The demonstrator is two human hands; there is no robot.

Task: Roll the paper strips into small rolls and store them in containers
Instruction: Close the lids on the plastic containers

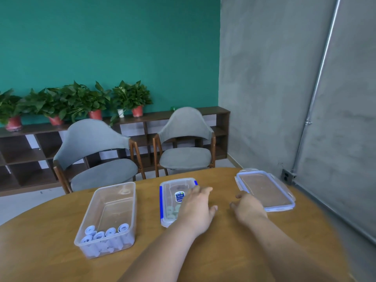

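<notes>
containers (114, 200) two, loose lid (264, 190) one, hands (195, 208) two

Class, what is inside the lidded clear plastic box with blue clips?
A few pale paper rolls show through its lid; the left hand covers the right side.

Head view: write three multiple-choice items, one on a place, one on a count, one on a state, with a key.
1. Where is the loose clear plastic lid with the blue rim? A. On a chair. B. On the round wooden table, beside the right hand. C. On the floor.
2. How many grey upholstered chairs stand behind the table? A. One. B. Two. C. Four.
3. The clear rectangular plastic container at left is: A. Lidded. B. Overturned. C. Open, holding pale paper rolls.
Key: B, it lies flat on the tabletop; B, two stand side by side; C, no lid covers the rolls.
</notes>
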